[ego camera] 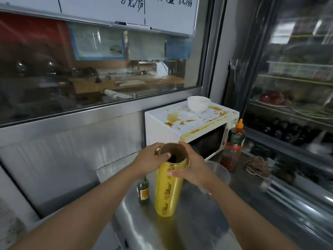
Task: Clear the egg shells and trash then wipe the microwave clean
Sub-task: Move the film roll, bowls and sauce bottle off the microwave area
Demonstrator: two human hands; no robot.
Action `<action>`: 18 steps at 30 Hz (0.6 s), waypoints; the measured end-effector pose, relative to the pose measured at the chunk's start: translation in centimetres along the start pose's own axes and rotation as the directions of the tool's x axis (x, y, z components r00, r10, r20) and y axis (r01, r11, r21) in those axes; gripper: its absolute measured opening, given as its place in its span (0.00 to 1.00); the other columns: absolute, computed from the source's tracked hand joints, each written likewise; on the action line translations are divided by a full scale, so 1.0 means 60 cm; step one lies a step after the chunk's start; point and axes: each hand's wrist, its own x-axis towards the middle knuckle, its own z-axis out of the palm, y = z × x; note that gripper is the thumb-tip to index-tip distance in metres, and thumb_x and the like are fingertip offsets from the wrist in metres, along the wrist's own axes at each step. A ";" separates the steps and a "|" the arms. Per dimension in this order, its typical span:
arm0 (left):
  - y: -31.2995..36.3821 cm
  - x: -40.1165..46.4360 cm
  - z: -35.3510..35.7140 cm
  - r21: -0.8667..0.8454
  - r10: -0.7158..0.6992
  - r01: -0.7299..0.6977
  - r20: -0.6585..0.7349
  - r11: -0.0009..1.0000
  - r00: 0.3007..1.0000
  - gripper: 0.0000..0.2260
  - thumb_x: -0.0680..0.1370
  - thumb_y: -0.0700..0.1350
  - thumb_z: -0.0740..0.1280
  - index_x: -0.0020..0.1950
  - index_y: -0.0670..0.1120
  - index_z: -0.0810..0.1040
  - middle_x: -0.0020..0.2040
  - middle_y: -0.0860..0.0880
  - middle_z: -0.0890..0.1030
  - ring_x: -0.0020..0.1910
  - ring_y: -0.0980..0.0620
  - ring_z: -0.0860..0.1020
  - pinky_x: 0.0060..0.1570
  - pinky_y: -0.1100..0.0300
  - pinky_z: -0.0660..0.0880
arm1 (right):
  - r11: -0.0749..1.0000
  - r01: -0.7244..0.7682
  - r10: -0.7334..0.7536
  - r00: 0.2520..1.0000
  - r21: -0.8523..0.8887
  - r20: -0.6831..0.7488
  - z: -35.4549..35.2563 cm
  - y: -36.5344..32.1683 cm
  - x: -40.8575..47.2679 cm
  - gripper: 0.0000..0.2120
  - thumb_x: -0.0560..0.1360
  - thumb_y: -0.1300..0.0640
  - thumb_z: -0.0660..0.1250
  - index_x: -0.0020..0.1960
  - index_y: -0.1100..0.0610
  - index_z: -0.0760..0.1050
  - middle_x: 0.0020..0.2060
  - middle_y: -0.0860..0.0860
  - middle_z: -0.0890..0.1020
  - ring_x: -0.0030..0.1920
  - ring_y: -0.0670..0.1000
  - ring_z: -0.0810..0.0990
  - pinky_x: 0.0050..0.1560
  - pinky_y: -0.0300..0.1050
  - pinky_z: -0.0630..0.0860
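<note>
A white microwave (162, 121) stands at the back of the steel counter, its top smeared with orange-brown spills. A white bowl (198, 104) sits on that top near the back. In front, a tall yellow roll of cling wrap (168, 192) stands upright on the counter. My left hand (149, 157) grips its cardboard top rim, thumb hooked inside the tube. My right hand (193, 167) wraps the upper right side of the roll. A brown cloth (257, 166) lies crumpled on the counter to the right. No egg shells are visible.
A small green glass bottle (143, 191) stands just left of the roll. A red sauce bottle (234, 147) with an orange cap stands right of the microwave, a clear lid (219, 171) beside it. A glass-door fridge (292, 87) fills the right side. Behind is a steel wall and window.
</note>
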 end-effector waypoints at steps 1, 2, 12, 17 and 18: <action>-0.003 0.009 -0.004 0.000 0.012 -0.012 0.013 1.000 1.000 0.16 0.76 0.52 0.65 0.63 0.52 0.74 0.51 0.52 0.79 0.49 0.50 0.78 0.56 0.49 0.76 | 1.000 -0.011 0.011 1.000 0.004 -0.010 0.002 -0.001 0.005 0.49 0.59 0.50 0.80 0.73 0.47 0.58 0.63 0.45 0.74 0.63 0.46 0.73 0.63 0.50 0.74; -0.007 0.018 -0.008 -0.009 0.028 -0.028 0.024 1.000 0.999 0.15 0.76 0.52 0.65 0.62 0.52 0.74 0.49 0.52 0.79 0.48 0.50 0.78 0.55 0.49 0.76 | 1.000 -0.025 0.025 0.999 0.006 -0.021 0.005 -0.001 0.011 0.49 0.57 0.48 0.80 0.72 0.46 0.58 0.63 0.45 0.74 0.63 0.46 0.73 0.63 0.50 0.73; -0.043 0.102 -0.020 -0.012 0.138 -0.139 0.215 0.990 0.967 0.18 0.75 0.57 0.65 0.62 0.53 0.72 0.52 0.48 0.80 0.48 0.46 0.80 0.51 0.47 0.79 | 0.972 -0.214 0.199 0.971 -0.102 -0.134 0.015 -0.036 0.024 0.45 0.62 0.50 0.79 0.72 0.46 0.58 0.58 0.41 0.76 0.58 0.42 0.74 0.51 0.24 0.69; -0.053 0.129 -0.027 -0.051 0.149 -0.140 0.279 0.989 0.949 0.18 0.74 0.58 0.64 0.61 0.54 0.72 0.52 0.48 0.80 0.49 0.46 0.80 0.51 0.48 0.79 | 0.950 -0.291 0.260 0.936 -0.109 -0.236 0.037 -0.043 0.030 0.45 0.65 0.50 0.77 0.74 0.46 0.55 0.60 0.45 0.76 0.59 0.45 0.74 0.52 0.33 0.68; -0.055 0.132 -0.029 -0.061 0.152 -0.141 0.284 0.988 0.947 0.18 0.74 0.59 0.64 0.61 0.54 0.72 0.52 0.48 0.80 0.49 0.46 0.80 0.51 0.48 0.79 | 0.943 -0.308 0.270 0.929 -0.124 -0.252 0.041 -0.045 0.030 0.45 0.65 0.49 0.77 0.74 0.46 0.54 0.59 0.44 0.75 0.57 0.45 0.74 0.51 0.34 0.67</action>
